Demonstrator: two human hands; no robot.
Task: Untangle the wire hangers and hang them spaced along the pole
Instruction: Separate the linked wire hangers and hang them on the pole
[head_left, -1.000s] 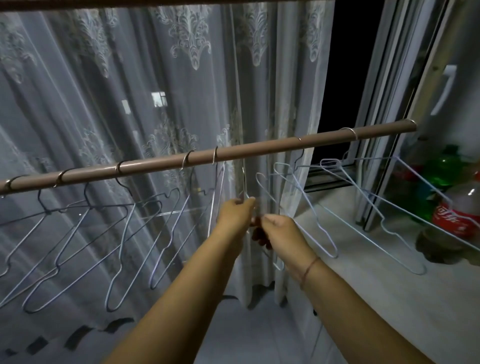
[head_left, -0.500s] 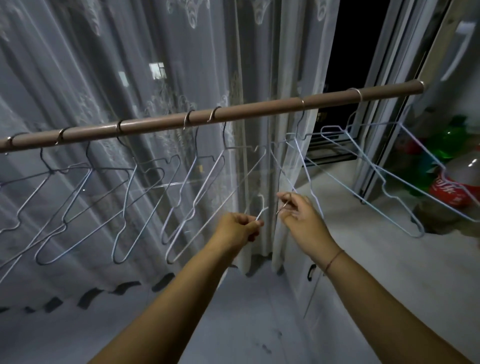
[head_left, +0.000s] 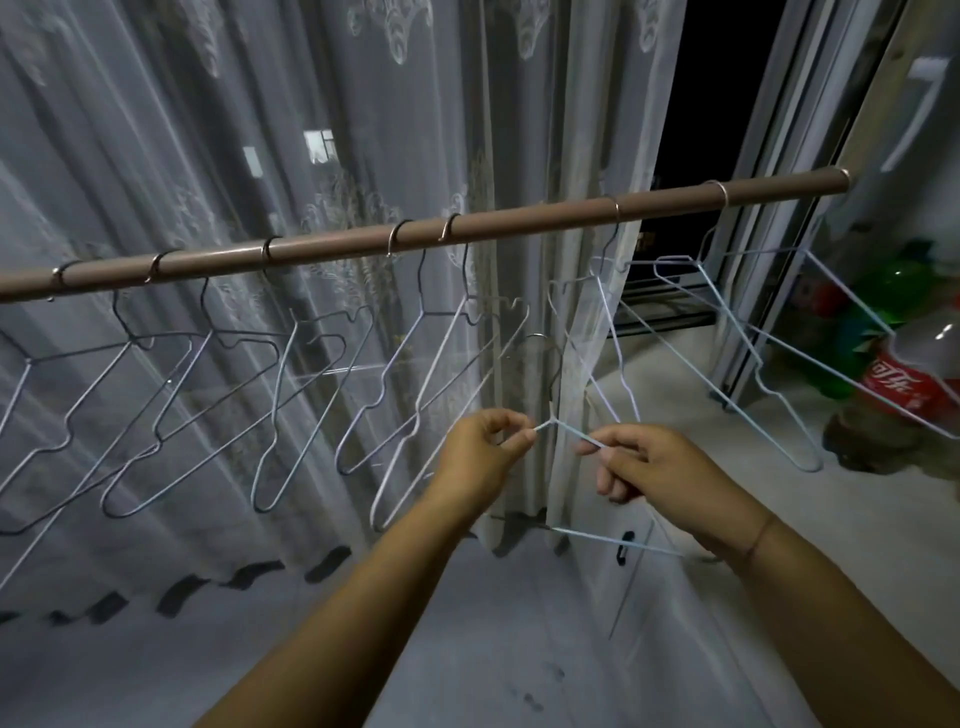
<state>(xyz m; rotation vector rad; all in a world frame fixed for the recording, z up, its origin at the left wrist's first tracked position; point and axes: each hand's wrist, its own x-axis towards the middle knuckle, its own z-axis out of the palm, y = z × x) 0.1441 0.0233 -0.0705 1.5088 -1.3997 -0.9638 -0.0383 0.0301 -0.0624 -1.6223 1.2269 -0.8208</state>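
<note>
The person is holding one loose wire hanger (head_left: 563, 431) below the pole (head_left: 519, 217), out in front of the sheer curtain (head_left: 311, 156). The left hand (head_left: 480, 457) is pinching one shoulder wire between thumb and fingertips, and the right hand (head_left: 649, 467) is pinching the other shoulder, so both grips are closed on the same hanger, with its neck sitting between them. Its hook (head_left: 543, 345) is pointing upward toward the pole, and its bottom bar is running roughly level beneath the hands. Directly above the hook, the pole is lying bare between the hung hangers (head_left: 415, 364) toward its left end and the pale ones (head_left: 727, 332) toward its right end. The coming lift is probably straight up into that gap, both hands being about equally near.
</note>
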